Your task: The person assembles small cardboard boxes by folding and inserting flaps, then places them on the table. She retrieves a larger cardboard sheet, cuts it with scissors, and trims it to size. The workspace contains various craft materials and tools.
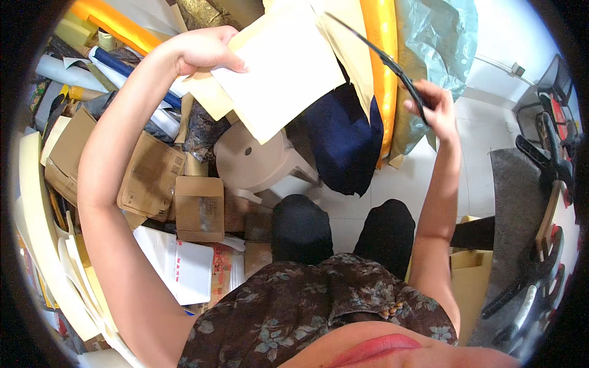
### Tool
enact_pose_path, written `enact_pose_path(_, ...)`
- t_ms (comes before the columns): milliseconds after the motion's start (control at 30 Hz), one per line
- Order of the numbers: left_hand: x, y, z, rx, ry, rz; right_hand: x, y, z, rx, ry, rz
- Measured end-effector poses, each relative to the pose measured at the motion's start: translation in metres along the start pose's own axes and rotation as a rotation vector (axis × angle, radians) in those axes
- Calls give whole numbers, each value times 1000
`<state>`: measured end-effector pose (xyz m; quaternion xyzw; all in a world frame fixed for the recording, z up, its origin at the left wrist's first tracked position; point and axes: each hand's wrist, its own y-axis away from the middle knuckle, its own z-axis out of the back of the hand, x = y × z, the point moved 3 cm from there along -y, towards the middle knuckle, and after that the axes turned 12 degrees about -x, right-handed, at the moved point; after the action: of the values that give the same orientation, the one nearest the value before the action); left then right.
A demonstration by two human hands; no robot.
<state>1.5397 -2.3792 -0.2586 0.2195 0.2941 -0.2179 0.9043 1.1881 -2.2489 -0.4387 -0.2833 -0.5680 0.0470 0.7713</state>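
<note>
My left hand (211, 49) is closed on the left edge of a cream sheet (288, 73), thumb on top and fingers mostly hidden beneath. More pale yellow sheet material (211, 101) shows under that edge. In my right hand (438, 110) is a pair of long dark scissors (386, 58), with the fingers around the handle. The blades slant up and left, their tips near the upper right of the cream sheet; whether they touch it I cannot tell. Dark navy material (346, 141) hangs below the sheet.
A beige plastic stool (245, 159) stands ahead of my knees. Cardboard boxes (199, 208) and assorted rolls (67, 73) crowd the left. An orange roll (385, 80) and teal plastic-wrapped material (438, 43) rise near my right hand. A dark grey surface (512, 233) lies right.
</note>
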Motion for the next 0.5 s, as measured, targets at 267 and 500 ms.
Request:
enact_pose_path(267,-13,-18,-52,-91,107,-57,84,114,-114,-233,-1122,-602)
enact_pose_path(500,-28,-13,-60,-46,119,-48,148,111,-144,-101,-1489,-622)
